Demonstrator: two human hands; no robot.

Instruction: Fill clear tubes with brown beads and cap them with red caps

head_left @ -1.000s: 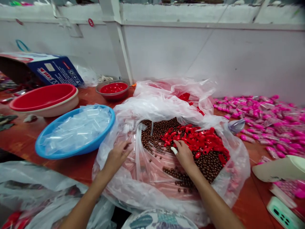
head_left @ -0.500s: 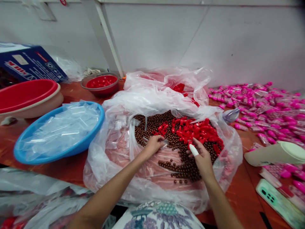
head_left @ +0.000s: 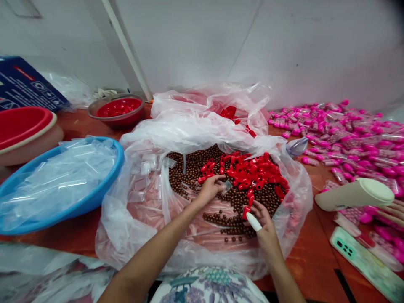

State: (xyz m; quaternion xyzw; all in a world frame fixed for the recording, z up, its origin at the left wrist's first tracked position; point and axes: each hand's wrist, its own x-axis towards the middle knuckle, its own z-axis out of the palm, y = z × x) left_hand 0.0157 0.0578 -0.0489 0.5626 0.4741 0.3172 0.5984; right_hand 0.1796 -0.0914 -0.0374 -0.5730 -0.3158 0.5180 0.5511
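Head view: I see the left hand (head_left: 211,187) reaching into the wide clear plastic bag (head_left: 132,210), fingers pinched on a small clear plastic piece (head_left: 226,186) held just above the brown beads (head_left: 192,166), right at the near edge of the red caps (head_left: 252,170) heaped on them. The right hand (head_left: 261,219) sits nearer to me, over the thin scatter of beads; a white cot covers one fingertip, and thumb and fingers close on a single red cap (head_left: 245,213). The bag lies open on a reddish table (head_left: 311,263). To the left of it a blue basin (head_left: 78,206) holds clear sleeves, a red basin (head_left: 22,126) stands beyond that, and a small bowl of red caps (head_left: 116,110) sits near the white wall. A second bag behind the first shows more red pieces. On the right a spread of pink-capped tubes (head_left: 344,134) covers the table; a cream handheld tool (head_left: 355,194) and a pale green phone (head_left: 362,259) lie near the edge, with another person's fingers (head_left: 391,210) touching the tool.
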